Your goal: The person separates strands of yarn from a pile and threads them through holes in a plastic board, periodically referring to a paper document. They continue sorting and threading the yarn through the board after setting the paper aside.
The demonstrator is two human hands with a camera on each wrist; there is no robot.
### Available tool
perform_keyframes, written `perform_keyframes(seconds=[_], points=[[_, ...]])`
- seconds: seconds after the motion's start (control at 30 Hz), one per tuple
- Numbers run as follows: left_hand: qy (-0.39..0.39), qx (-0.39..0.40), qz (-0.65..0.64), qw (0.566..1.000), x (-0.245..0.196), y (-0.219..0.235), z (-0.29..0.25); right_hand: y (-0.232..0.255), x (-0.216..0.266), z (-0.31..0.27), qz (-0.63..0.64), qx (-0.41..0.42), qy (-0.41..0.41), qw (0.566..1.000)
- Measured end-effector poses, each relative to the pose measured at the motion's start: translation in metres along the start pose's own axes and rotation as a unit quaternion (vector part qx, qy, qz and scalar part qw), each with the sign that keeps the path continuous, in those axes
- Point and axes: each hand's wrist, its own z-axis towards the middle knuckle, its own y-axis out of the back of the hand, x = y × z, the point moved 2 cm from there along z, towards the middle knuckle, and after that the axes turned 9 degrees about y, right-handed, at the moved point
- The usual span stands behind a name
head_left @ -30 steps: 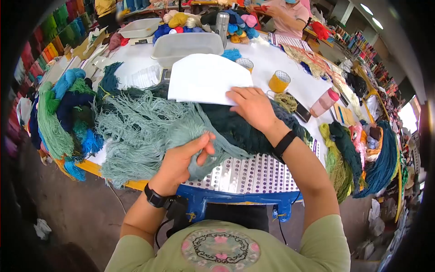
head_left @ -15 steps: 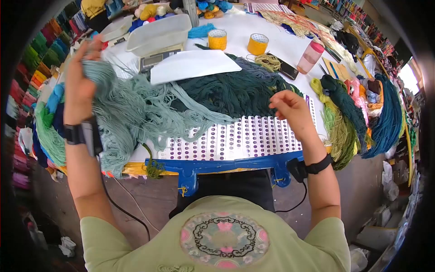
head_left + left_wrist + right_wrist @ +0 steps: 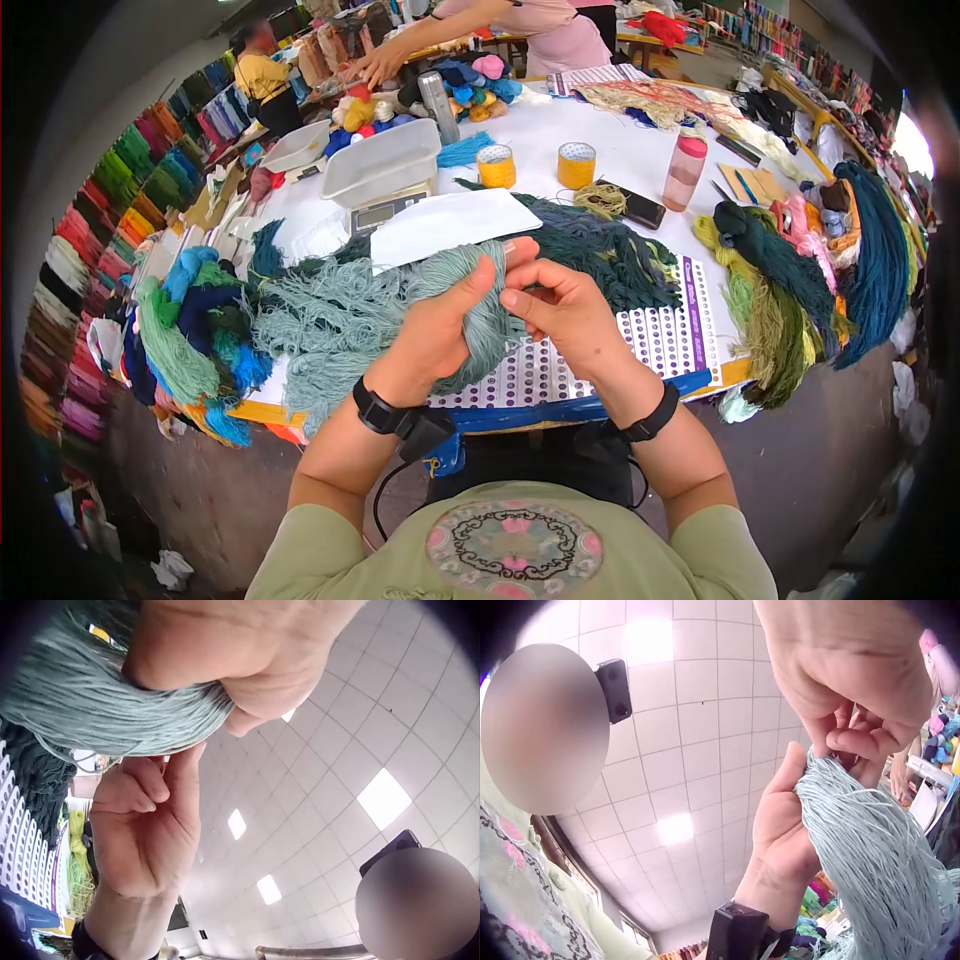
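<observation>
A bundle of pale blue-green yarn [image 3: 462, 290] hangs over my left hand [image 3: 440, 325], which grips it between thumb and fingers above the table. My right hand [image 3: 570, 315] is at the bundle's right side, thumb and fingertips pinching at its edge. In the left wrist view the yarn [image 3: 112, 712] passes under my left hand [image 3: 232, 652], with my right hand [image 3: 146, 825] just below it. In the right wrist view the fingers of my right hand [image 3: 855, 682] meet at the top of the yarn [image 3: 877, 855], beside my left hand [image 3: 784, 832].
Loose pale yarn [image 3: 330, 320] and dark green yarn [image 3: 600, 250] lie on the table around a white sheet [image 3: 450, 222]. Behind are a clear tub [image 3: 380, 165], two tape rolls [image 3: 576, 166], a phone [image 3: 643, 208] and a pink bottle [image 3: 685, 172]. Perforated cards [image 3: 540, 370] line the front edge.
My left hand swung out to the left with the yarn and is now back at the centre. My right hand left the white sheet and moved in to the bundle.
</observation>
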Motion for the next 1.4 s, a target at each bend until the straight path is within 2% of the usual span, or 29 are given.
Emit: perform_keyframes(seconds=[0.1,0.2,0.27,0.37,0.43,0.6,0.77,0.83,0.9,0.97,1.1,1.13,1.17,1.4], points=[[0.015,-0.033,-0.058,0.998,0.001,-0.002,-0.001,0.002,0.000,-0.003,0.022,-0.029,0.000,0.999],[0.015,-0.059,-0.025,0.998,0.001,0.001,-0.002,0.005,-0.002,-0.003,0.037,-0.046,-0.004,0.998],[0.002,-0.089,0.062,0.994,0.004,0.002,-0.002,0.006,-0.005,-0.003,0.038,-0.043,-0.007,0.998],[0.036,-0.111,0.050,0.992,0.003,0.002,-0.002,0.006,-0.008,-0.001,0.083,-0.066,-0.015,0.994],[0.038,-0.108,0.037,0.993,0.004,0.002,-0.002,0.007,-0.010,-0.001,0.134,-0.069,-0.033,0.988],[0.047,-0.103,0.000,0.994,0.009,0.005,0.002,0.007,-0.013,0.000,0.157,-0.066,-0.055,0.984],[0.018,-0.110,0.045,0.993,0.013,0.008,0.005,0.009,-0.016,0.002,0.181,-0.060,-0.044,0.981],[0.030,-0.106,0.023,0.994,0.010,0.012,0.003,0.008,-0.015,0.003,0.252,-0.081,-0.048,0.963],[0.042,-0.103,0.002,0.994,0.010,0.015,0.003,0.010,-0.018,0.003,0.230,-0.087,-0.050,0.968],[0.044,-0.077,-0.137,0.987,0.012,0.016,0.004,0.011,-0.019,0.003,0.209,-0.093,-0.052,0.972],[0.039,-0.068,-0.152,0.985,0.013,0.008,0.005,0.007,-0.014,0.003,0.123,-0.067,-0.060,0.988],[0.034,-0.094,-0.105,0.989,0.016,0.009,0.006,0.005,-0.013,0.003,0.088,-0.059,-0.055,0.993],[0.029,-0.119,-0.056,0.991,0.018,0.010,0.006,0.007,-0.019,0.003,0.093,-0.067,-0.047,0.992],[0.031,-0.123,-0.080,0.989,0.024,0.013,0.009,0.005,-0.016,0.003,0.110,-0.093,-0.051,0.988]])
